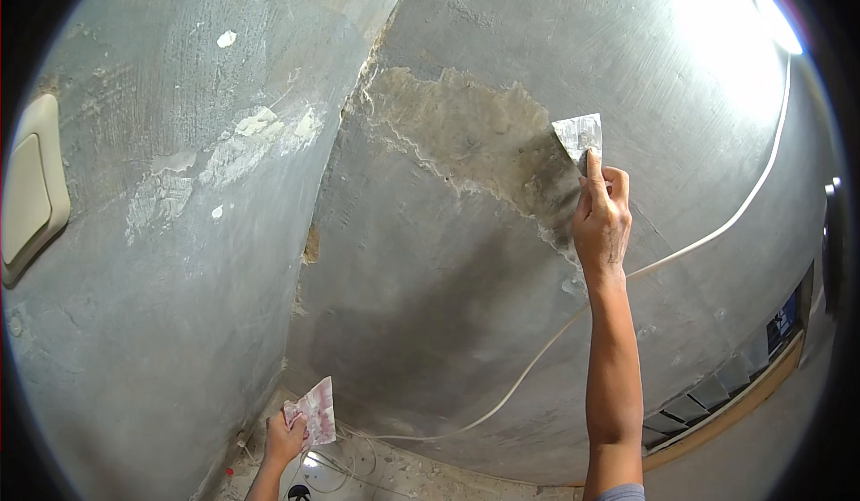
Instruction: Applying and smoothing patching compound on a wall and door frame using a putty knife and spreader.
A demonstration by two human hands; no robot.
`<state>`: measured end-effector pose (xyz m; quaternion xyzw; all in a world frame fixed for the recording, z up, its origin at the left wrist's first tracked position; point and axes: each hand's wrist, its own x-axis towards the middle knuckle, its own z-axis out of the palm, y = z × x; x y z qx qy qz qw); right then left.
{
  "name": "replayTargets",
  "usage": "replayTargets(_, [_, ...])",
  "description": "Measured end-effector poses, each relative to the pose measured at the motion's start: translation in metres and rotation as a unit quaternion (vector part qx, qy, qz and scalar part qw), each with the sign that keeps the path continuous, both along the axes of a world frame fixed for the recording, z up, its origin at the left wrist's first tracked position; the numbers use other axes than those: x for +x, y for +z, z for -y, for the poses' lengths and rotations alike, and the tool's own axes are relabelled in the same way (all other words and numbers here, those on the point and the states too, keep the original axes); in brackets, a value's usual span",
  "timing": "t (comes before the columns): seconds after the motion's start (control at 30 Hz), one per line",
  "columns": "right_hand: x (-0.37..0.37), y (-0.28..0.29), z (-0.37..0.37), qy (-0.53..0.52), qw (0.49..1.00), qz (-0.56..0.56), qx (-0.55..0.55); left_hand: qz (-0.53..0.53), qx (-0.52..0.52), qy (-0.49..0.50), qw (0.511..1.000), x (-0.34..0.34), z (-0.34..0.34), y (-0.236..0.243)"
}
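My right hand (602,219) is raised to the grey wall (430,277) and grips a putty knife (580,133), its index finger stretched along the blade. The blade lies at the right edge of a rough brownish patch (470,125) where the surface layer is gone, leaving a ragged border. Low on the left, my left hand (285,436) holds a second flat, wide blade (313,413), a scraper smeared with white and reddish stains. Its handle is mostly hidden in my fingers. That scraper is held apart from the patch.
A cream wall switch (34,187) sits on the left wall, near white filler smears (251,147). A lit tube lamp (778,19) hangs upper right, its white cable (717,234) running down across the wall. A wood-edged opening (726,402) is lower right. Debris lies on the floor (403,474).
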<state>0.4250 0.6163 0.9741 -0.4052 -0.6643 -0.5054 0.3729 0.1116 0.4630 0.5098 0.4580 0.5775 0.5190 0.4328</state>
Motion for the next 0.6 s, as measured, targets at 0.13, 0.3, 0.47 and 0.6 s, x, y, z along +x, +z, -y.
replayTargets(0.13, [0.000, 0.001, 0.000, -0.061, 0.998, 0.017, 0.003, 0.055, 0.000, 0.006, 0.998, 0.002, -0.005, -0.002])
replayTargets(0.3, [-0.013, -0.006, 0.011, -0.189, 0.981, 0.011, -0.037, 0.062, 0.008, 0.020, 0.998, 0.001, -0.004, 0.007])
replayTargets(0.47, [0.003, -0.021, 0.038, -0.157, 0.986, -0.013, -0.057, 0.056, 0.028, 0.042, 0.997, -0.007, 0.000, 0.002])
replayTargets(0.6, [-0.024, 0.009, 0.050, -0.130, 0.991, -0.003, -0.010, 0.034, -0.008, 0.052, 0.998, -0.011, 0.004, 0.010])
